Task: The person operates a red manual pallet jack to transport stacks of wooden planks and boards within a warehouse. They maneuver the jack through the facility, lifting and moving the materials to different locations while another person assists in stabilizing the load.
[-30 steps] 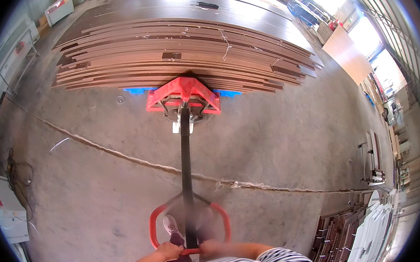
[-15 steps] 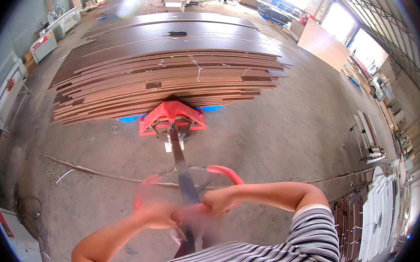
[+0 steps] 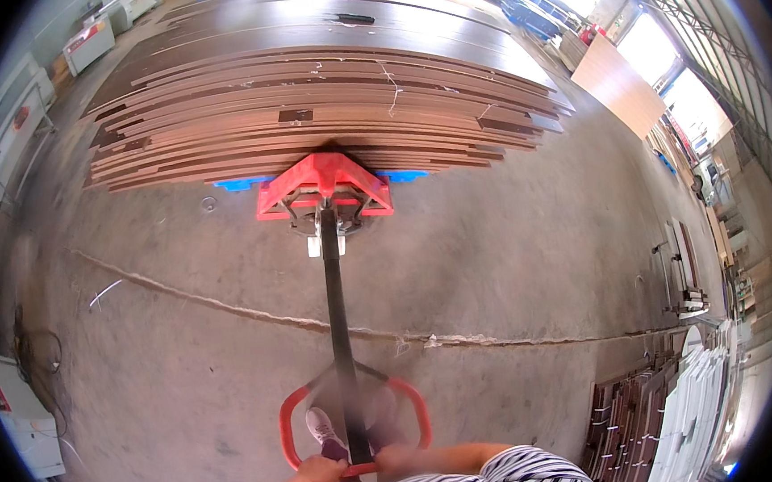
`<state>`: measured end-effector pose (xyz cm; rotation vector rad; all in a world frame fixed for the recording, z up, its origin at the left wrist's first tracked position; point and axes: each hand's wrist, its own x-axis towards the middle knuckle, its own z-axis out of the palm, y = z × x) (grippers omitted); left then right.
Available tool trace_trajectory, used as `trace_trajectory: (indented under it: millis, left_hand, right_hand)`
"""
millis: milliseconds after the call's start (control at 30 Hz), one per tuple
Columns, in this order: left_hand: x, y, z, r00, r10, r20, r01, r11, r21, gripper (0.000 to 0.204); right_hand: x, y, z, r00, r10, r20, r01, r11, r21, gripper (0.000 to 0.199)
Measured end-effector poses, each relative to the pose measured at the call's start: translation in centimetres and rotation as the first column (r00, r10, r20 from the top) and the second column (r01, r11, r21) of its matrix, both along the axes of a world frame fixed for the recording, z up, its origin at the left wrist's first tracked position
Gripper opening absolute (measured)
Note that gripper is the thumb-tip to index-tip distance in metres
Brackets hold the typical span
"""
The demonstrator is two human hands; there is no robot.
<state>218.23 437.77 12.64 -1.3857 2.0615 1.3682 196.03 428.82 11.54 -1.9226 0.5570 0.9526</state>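
Note:
Both of my hands grip the red looped handle (image 3: pixel 289 434) of a pallet jack, low in the view near my body. My left hand (image 3: pixel 322 471) is wrapped round the bar left of the black shaft (image 3: pixel 338 320). On the shaft's other side my right hand (image 3: pixel 396 461) closes on the same bar, its fingers partly blurred. The shaft runs forward to the red pallet jack body (image 3: pixel 323 178). That body stands against a blue pallet (image 3: pixel 248 184) under a wide stack of brown boards (image 3: pixel 306 126). A small black object (image 3: pixel 354 18) lies on the dark top board.
A cracked seam (image 3: pixel 275 318) crosses the concrete floor. White machines (image 3: pixel 5 169) line the left side. Brown and white panels (image 3: pixel 636 420) stand at the lower right, near a small rack (image 3: pixel 683 283). A pale sheet (image 3: pixel 617 90) leans farther back on the right.
The handle and both hands have come down and closer to my body. The shaft now looks longer. The board stack and pallet jack body appear higher in the view.

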Motion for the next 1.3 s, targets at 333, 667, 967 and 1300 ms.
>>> trace_trajectory:
  millis: [333,667,967,1300]
  left_hand:
    - [5.8,-14.0,24.7,0.984,0.087,-0.153,-0.128,0.952,-0.279,0.033]
    - [3.1,-4.5,11.7,0.998,0.02,-0.057,-0.028,0.989,-0.146,0.03]
    - [0.1,1.8,-2.7,0.994,0.043,-0.102,-0.046,0.999,-0.027,0.028]
    - [6.5,-16.2,25.9,0.983,0.087,-0.163,-0.119,0.974,-0.195,0.033]
  right_hand:
    - [5.2,-16.7,27.0,0.995,-0.1,0.032,0.092,0.977,0.193,0.038]
    - [2.4,-5.7,12.3,0.992,0.094,0.09,-0.087,0.993,-0.078,0.041]
    - [-2.7,3.2,-8.3,0.992,0.098,0.081,-0.091,0.992,-0.088,0.042]
    - [6.2,-18.7,27.5,0.997,-0.046,-0.055,0.051,0.993,0.105,0.048]
